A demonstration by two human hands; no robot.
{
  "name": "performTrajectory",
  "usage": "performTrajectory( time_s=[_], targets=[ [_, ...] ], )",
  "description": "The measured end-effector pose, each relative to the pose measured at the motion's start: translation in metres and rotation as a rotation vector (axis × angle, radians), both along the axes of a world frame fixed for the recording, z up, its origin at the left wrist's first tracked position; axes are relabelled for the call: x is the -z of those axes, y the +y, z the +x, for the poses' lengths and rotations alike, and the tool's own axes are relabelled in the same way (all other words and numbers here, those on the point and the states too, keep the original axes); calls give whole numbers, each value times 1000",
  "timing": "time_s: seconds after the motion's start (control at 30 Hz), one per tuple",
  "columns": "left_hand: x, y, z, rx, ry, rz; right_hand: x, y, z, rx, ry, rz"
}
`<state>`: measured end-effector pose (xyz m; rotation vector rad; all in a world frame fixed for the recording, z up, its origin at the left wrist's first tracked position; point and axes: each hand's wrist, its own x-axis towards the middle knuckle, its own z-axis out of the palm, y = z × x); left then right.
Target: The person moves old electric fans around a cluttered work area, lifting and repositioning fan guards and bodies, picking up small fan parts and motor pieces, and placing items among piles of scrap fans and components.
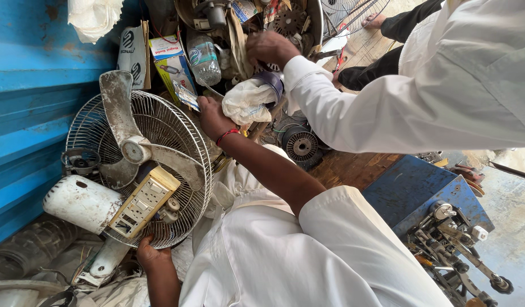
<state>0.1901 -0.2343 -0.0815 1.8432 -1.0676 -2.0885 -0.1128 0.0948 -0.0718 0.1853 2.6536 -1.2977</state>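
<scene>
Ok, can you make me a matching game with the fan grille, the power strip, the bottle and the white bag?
Things:
1. fan grille
2. power strip
3. plastic bottle
4. white plastic bag

Places and states:
A. cream-coloured, lying against the wire bars
B. gripped at its rim by the left hand
C. crumpled, right beside the right hand
D. clear, next to a cardboard box

Pairs: 1-B, 2-A, 3-D, 4-C
</scene>
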Motion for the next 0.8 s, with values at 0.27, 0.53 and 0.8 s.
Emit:
performTrajectory(
  time_s=[0.27, 0.53, 0.8],
  targets=[
    [-5, 2, -3, 4, -33, 13, -9, 0, 2, 12, -36, -4],
    [-5, 14, -13, 18, 165, 127, 6, 6, -7, 32, -111, -158],
    [1, 38, -22, -52, 231, 139, -20, 43, 14, 107, 272, 88]
  ],
)
